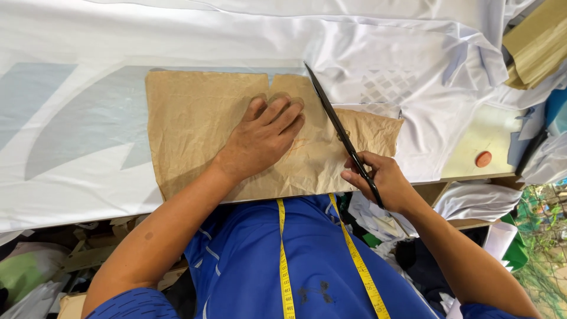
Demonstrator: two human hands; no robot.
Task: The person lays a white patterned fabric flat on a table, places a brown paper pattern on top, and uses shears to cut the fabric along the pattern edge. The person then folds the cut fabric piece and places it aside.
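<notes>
Tan paper pattern point(201, 124), white fabric point(248, 35)

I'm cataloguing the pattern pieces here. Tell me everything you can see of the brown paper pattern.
The brown paper pattern is a creased, roughly rectangular kraft sheet with a small notch in its top edge. It lies flat on white fabric at the table's near edge. The left hand presses it down; long dark scissors in the right hand cross its right part.

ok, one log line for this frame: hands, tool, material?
left hand: flat on brown paper pattern | right hand: holds black scissors, shut, at pattern edge | under: white fabric
</notes>
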